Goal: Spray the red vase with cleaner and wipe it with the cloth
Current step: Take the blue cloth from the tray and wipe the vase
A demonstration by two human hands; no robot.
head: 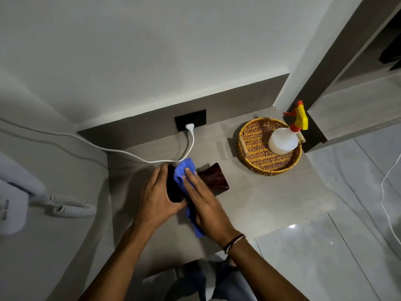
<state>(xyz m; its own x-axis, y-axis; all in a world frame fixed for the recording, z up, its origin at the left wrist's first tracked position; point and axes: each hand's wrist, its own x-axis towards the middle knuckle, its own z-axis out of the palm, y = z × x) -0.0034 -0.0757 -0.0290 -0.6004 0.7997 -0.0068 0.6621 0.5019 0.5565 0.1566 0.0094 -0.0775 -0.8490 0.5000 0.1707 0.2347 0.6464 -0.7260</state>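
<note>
Wiping under way: left hand (157, 192) grips red vase (213, 178) lying on counter (271, 198); right hand (202, 196) presses blue cloth (181, 170) to it. Best brace firmly, wipe in overlapping strokes, turning vase

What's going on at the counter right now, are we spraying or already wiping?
Wiping. The left hand steadies the dark red vase, which lies on the counter, while the right hand presses the blue cloth against it. The spray bottle is not in use; it stands in the wicker basket off to the right. A white cord runs from the wall outlet behind the vase.
</note>
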